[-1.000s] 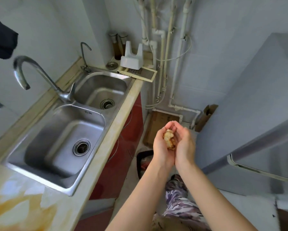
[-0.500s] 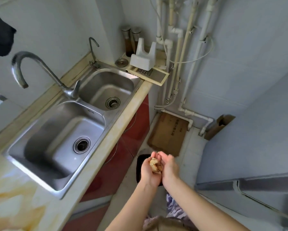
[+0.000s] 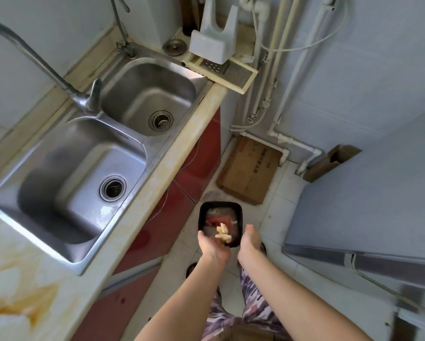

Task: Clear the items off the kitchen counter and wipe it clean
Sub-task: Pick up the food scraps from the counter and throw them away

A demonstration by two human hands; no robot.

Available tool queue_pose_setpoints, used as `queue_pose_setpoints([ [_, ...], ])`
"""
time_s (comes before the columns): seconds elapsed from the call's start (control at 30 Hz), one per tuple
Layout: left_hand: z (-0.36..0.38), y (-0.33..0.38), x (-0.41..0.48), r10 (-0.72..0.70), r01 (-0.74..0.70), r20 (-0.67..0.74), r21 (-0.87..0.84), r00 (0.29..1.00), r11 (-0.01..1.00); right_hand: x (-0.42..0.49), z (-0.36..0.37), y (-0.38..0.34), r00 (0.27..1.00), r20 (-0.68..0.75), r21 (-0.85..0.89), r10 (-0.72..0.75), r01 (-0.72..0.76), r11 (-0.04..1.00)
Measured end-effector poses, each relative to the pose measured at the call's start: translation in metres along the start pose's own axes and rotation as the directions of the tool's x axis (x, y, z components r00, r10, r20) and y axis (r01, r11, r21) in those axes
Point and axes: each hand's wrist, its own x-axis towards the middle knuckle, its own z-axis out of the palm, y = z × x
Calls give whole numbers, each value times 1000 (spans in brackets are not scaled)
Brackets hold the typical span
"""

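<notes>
Pale yellowish food scraps are in the air just off my left hand, over the mouth of a small black trash bin on the floor. The bin holds reddish and pale waste. My left hand is open, palm tilted toward the bin. To its right, my right hand hangs apart from it with fingers pointing down, holding nothing. The beige stained counter runs along the left with a steel double sink set in it.
A white plastic rack and a flat grater sit at the counter's far end beside a sink strainer. A cardboard sheet lies on the floor by white pipes. Grey appliance stands to the right. Red cabinet fronts below counter.
Both hands, cupped together around the scraps, moved down over the bin and came apart. The scraps now leave my left hand and fall toward the bin. My view tilted downward.
</notes>
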Motion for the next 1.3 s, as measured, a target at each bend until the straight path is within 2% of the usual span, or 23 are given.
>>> queue_pose_setpoints([
  [0.07,1,10,-4,14,-14,-13,12,1000,1000,0,-2,-10,999,-39,-10,-14,14,1000],
  [0.3,2,19,5,14,-14,-20,0,1000,1000,1,4,-21,999,-32,-32,-4,3,999],
  [0.5,1,14,-6,-16,16,18,-19,1000,1000,-2,14,-12,1000,22,61,1,-2,998],
  [0.7,5,35,-14,33,-35,60,23,998,999,-23,23,-16,965,261,-27,-20,28,999],
  [0.77,5,48,-19,71,-83,112,108,991,991,-29,30,-16,940,337,-110,-45,86,990],
  [0.83,5,62,-29,104,-151,180,270,978,951,-38,36,-19,907,414,-227,-74,182,957],
  [0.87,2,73,-37,154,-226,205,394,967,891,-46,38,-19,878,463,-310,-119,287,907],
  [0.9,0,81,-43,231,-320,229,532,946,784,-52,39,-23,840,514,-407,-173,416,813],
  [0.93,-4,91,-51,328,-426,277,675,903,603,-60,39,-27,788,567,-492,-239,557,669],
  [0.97,-9,102,-59,407,-509,360,784,839,355,-68,40,-31,721,622,-538,-304,676,504],
  [1.0,-15,115,-67,436,-557,472,826,766,86,-79,41,-31,655,667,-556,-355,755,348],
  [1.03,-19,127,-74,417,-569,562,813,714,-122,-91,41,-33,596,702,-564,-391,799,206],
  [1.07,-22,139,-84,375,-570,623,782,687,-253,-106,42,-32,542,729,-566,-417,821,78],
  [1.13,-23,160,-104,322,-577,695,716,643,-392,-135,46,-32,454,764,-556,-460,824,-111],
  [1.17,-22,168,-113,318,-585,721,689,616,-429,-147,47,-33,415,775,-541,-477,825,-161],
  [1.3,-24,198,-169,355,-636,809,588,468,-500,-204,53,-33,267,779,-446,-567,872,-203],
])
